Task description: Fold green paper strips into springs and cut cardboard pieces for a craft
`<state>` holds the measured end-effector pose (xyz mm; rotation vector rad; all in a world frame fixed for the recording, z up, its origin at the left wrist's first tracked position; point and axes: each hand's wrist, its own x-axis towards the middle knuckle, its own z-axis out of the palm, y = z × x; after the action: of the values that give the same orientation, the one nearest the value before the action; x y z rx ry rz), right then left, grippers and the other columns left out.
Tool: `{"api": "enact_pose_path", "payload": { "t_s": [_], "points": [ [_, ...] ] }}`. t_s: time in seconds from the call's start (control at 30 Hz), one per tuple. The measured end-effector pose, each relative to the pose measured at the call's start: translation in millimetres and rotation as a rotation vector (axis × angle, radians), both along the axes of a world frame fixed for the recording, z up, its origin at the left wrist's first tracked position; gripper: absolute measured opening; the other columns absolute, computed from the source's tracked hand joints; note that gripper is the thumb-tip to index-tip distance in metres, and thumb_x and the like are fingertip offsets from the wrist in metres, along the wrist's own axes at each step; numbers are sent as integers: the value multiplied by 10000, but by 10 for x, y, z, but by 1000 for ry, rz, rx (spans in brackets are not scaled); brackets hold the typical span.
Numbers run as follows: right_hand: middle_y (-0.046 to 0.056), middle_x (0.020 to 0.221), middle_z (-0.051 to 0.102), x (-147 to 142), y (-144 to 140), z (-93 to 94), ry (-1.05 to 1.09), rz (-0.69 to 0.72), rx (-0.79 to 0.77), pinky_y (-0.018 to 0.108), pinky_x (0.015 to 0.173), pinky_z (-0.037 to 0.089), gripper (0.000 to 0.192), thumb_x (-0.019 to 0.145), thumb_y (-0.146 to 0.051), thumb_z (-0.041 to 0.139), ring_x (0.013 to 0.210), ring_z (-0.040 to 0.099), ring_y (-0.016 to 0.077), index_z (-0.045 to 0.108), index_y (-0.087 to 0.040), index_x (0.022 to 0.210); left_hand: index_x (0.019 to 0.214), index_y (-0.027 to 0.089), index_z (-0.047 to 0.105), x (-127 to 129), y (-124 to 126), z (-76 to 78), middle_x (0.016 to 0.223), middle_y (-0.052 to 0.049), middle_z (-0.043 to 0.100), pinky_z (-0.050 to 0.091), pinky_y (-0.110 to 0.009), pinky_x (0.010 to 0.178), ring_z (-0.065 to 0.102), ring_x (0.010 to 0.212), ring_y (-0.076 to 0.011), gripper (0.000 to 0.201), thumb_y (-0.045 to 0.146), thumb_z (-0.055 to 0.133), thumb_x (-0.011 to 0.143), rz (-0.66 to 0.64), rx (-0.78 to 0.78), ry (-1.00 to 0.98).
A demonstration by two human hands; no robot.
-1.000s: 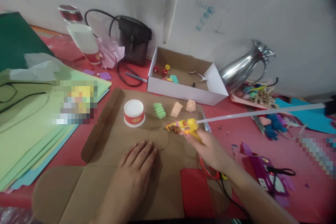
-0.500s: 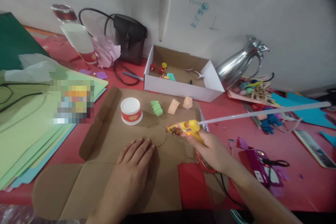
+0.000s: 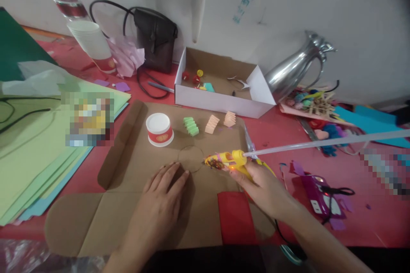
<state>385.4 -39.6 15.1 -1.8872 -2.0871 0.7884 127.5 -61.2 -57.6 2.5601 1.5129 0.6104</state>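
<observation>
My right hand (image 3: 261,183) is wrapped round a yellow hot glue gun (image 3: 232,160), with a long clear glue stick (image 3: 304,145) out of its back. Its nozzle is at the right edge of a circle drawn on the brown cardboard (image 3: 128,170). My left hand (image 3: 165,192) lies flat on the cardboard, fingers stretched out, fingertips by the circle's lower left. Beyond the circle stands a red and white paper cup (image 3: 159,130), upside down. To its right are a green folded paper strip (image 3: 191,126) and two peach ones (image 3: 212,123).
A white box (image 3: 221,101) with small items stands behind the cardboard, a steel jug (image 3: 293,66) to its right. Coloured paper sheets (image 3: 38,136) lie at left. A purple power strip (image 3: 320,196) with a plugged cable is at right. A black bag (image 3: 155,40) leans on the wall.
The view has shifted slightly. The glue gun's nozzle has stayed near the circle's right edge, and my left hand still rests on the cardboard.
</observation>
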Motion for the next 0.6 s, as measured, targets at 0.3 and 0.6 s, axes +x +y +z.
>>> {"api": "enact_pose_path", "payload": {
  "t_s": [0.3, 0.6],
  "points": [
    [86, 985, 717, -45, -31, 18, 83, 24, -27, 361, 757, 458, 361, 942, -481, 412, 917, 656, 273, 638, -213, 1025, 1256, 186, 569, 13, -11, -13, 1347, -112, 558, 433, -486, 1045, 501, 1249, -275, 355, 197, 478, 913, 4, -3, -35],
    [75, 966, 729, -425, 171, 79, 84, 52, 50, 335, 736, 458, 405, 953, -498, 402, 892, 669, 269, 621, -219, 1147, 1261, 160, 572, 23, -31, -3, 1356, -123, 542, 407, -472, 1070, 481, 1266, -268, 356, 210, 480, 920, -5, -11, -35]
  ]
}}
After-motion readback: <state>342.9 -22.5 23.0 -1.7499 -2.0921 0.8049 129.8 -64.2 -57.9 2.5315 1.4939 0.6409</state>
